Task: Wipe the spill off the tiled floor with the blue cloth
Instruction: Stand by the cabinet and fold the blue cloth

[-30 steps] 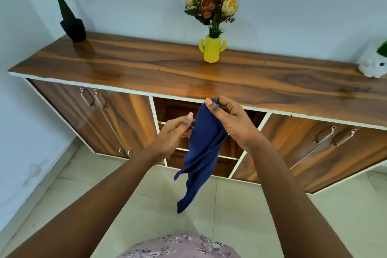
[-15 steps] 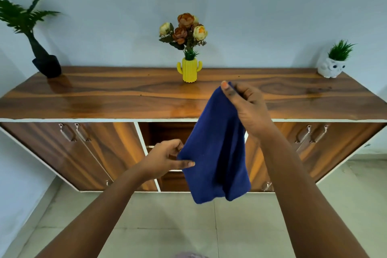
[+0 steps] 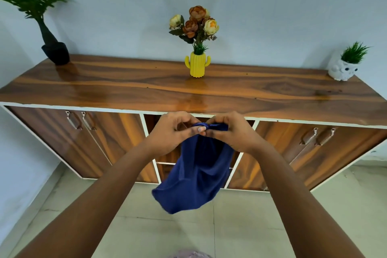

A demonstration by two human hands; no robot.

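Left hand (image 3: 173, 132) pinching the top hem of the soft dark-blue cloth (image 3: 196, 176), fingertips closed on fabric. Right hand (image 3: 228, 132) pinching beside it. Hanging slack before the long wooden sideboard (image 3: 146, 88), above the floor, probably gathered for folding.

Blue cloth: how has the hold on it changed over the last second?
The left hand rose from the cloth's lower side edge to meet the right hand at the top. Both now pinch the bunched top of the blue cloth, which hangs above the floor. The right grip stayed on; no wiping yet.
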